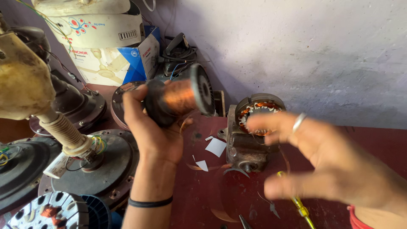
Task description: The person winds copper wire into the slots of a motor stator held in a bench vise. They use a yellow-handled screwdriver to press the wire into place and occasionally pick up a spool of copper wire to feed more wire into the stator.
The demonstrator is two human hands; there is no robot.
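Left hand [146,127]: raised above the bench, fingers curled round a spool [180,98] of copper wire with black end flanges. The grip sits on the near flange and core only; the far flange overhangs the fingers. The spool is blurred.

Right hand [335,159]: open, fingers spread, holding nothing, blurred, with a ring [299,122] on one finger. It hangs in front of a motor stator [250,135] that stands on the red bench [199,195], just right of the spool.

Near the hands: a yellow-handled screwdriver [299,205] lies beneath the right hand. White paper scraps [215,146] lie between spool and stator. Fan motor housings [101,167] with loose wiring crowd the left side, and a cardboard box [127,59] stands by the wall behind them.

Risks, as judged:
- The hold on the spool is one-sided; a slip would drop it onto the bench or the stator, and turns could spill off and tangle.
- The ring may snag fine wire or scrape the stator's copper windings, damaging their coating.
- The open hand could knock the stator, or press down on the screwdriver.
- Crowded housings leave little room to set the spool down.
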